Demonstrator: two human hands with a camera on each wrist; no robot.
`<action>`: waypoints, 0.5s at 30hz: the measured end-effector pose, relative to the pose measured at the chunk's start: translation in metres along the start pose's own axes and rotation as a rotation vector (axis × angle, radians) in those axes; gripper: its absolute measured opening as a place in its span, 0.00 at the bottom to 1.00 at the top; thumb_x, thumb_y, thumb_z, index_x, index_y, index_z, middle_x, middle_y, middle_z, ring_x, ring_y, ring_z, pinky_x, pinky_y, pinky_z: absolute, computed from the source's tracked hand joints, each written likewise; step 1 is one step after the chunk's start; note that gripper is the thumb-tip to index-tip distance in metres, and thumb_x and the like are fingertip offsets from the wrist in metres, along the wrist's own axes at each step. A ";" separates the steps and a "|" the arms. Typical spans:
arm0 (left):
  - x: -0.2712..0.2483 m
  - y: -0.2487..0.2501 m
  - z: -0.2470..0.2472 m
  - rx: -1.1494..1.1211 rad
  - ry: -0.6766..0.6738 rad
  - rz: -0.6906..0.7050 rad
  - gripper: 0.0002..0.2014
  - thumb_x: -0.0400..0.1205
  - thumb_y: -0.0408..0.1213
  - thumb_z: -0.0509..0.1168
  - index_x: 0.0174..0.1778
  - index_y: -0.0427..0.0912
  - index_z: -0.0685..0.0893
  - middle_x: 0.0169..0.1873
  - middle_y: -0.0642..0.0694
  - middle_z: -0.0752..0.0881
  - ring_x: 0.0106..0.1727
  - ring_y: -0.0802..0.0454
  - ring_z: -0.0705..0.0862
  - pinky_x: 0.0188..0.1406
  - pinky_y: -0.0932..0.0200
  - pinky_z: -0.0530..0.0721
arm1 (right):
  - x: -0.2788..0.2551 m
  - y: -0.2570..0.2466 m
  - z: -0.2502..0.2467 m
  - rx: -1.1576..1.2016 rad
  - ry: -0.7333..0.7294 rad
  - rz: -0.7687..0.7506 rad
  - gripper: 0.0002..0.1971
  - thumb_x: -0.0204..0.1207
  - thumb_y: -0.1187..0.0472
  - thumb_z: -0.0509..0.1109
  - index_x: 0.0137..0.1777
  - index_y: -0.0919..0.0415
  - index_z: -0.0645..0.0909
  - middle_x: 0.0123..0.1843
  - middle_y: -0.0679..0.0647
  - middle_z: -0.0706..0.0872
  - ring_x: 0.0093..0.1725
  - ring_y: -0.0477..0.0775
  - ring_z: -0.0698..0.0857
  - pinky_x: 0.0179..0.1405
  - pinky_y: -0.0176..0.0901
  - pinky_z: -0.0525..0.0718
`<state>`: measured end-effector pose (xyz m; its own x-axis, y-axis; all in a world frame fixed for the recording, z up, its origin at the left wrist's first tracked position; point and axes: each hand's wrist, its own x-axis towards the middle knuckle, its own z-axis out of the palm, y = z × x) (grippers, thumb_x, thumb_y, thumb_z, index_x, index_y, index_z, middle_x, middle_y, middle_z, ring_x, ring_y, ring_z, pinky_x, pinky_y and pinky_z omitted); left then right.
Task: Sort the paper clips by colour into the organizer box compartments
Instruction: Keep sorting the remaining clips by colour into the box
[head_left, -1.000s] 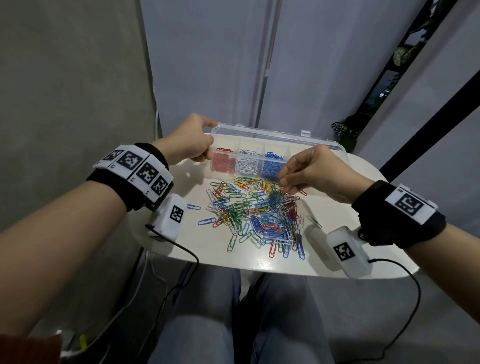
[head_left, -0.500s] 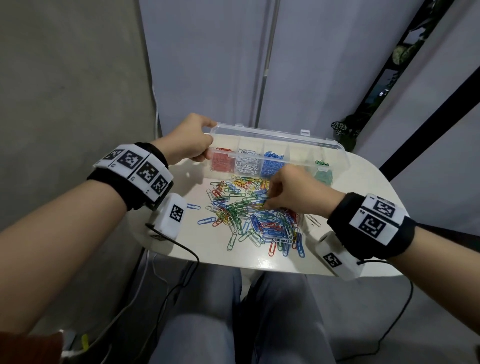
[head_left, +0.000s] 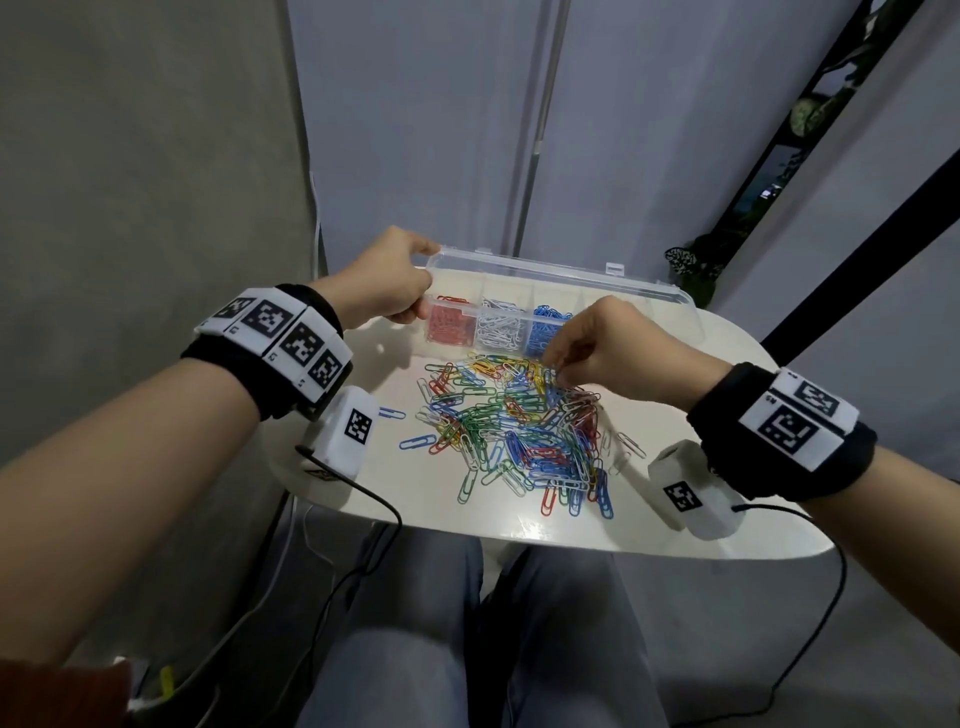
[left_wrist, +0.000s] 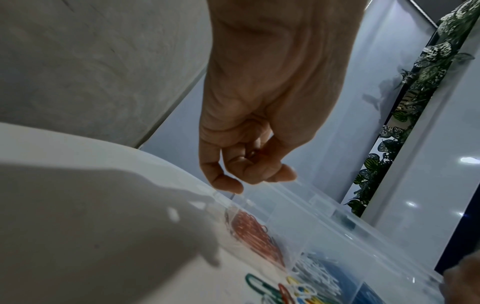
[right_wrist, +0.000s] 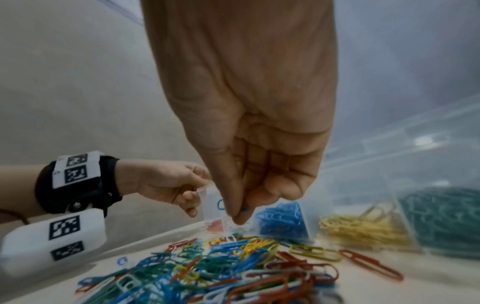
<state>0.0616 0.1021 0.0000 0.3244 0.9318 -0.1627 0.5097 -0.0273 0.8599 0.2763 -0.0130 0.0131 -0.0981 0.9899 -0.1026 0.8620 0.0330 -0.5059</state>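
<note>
A clear organizer box (head_left: 545, 271) stands at the table's far side with its lid open. Red clips (head_left: 449, 330), white clips (head_left: 501, 332) and blue clips (head_left: 545, 332) fill its left compartments. The right wrist view also shows yellow clips (right_wrist: 363, 226) and green clips (right_wrist: 441, 216) in theirs. A mixed pile of paper clips (head_left: 519, 431) lies in front of the box. My left hand (head_left: 421, 306) grips the box's left end. Just above the pile's far edge, my right hand (head_left: 558, 366) pinches a blue paper clip (right_wrist: 222, 204) between thumb and forefinger.
The white oval table (head_left: 675, 525) is small, with its near edge just above my grey-trousered legs (head_left: 415, 649). Two loose blue clips (head_left: 390, 413) lie left of the pile. Cables hang from both wrist cameras. A plant (head_left: 691, 260) stands behind the box.
My right hand dipped into the middle of the pile, then rose back toward the box with a blue clip pinched. The left hand kept its hold on the box.
</note>
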 end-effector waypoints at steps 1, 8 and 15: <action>0.000 0.000 0.000 0.000 0.001 0.000 0.25 0.87 0.23 0.53 0.80 0.41 0.66 0.25 0.38 0.80 0.26 0.47 0.74 0.27 0.57 0.73 | 0.001 -0.001 0.001 -0.018 0.006 0.002 0.10 0.66 0.74 0.79 0.43 0.59 0.90 0.35 0.53 0.89 0.35 0.49 0.87 0.40 0.39 0.85; -0.002 0.001 -0.001 0.000 -0.005 0.007 0.25 0.87 0.23 0.52 0.81 0.40 0.66 0.25 0.38 0.80 0.26 0.48 0.73 0.26 0.58 0.73 | 0.012 -0.018 0.030 -0.332 0.001 -0.121 0.17 0.73 0.69 0.75 0.62 0.59 0.87 0.50 0.57 0.90 0.43 0.51 0.83 0.48 0.43 0.83; -0.001 0.001 -0.001 0.002 -0.004 0.008 0.25 0.86 0.23 0.52 0.80 0.40 0.66 0.25 0.38 0.80 0.25 0.48 0.73 0.25 0.58 0.73 | 0.011 -0.013 0.022 -0.337 -0.015 -0.111 0.02 0.71 0.67 0.77 0.42 0.61 0.91 0.42 0.54 0.91 0.39 0.51 0.84 0.42 0.44 0.84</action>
<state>0.0613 0.1012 0.0018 0.3315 0.9301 -0.1581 0.5090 -0.0352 0.8600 0.2533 -0.0059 -0.0006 -0.2052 0.9757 -0.0767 0.9611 0.1861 -0.2039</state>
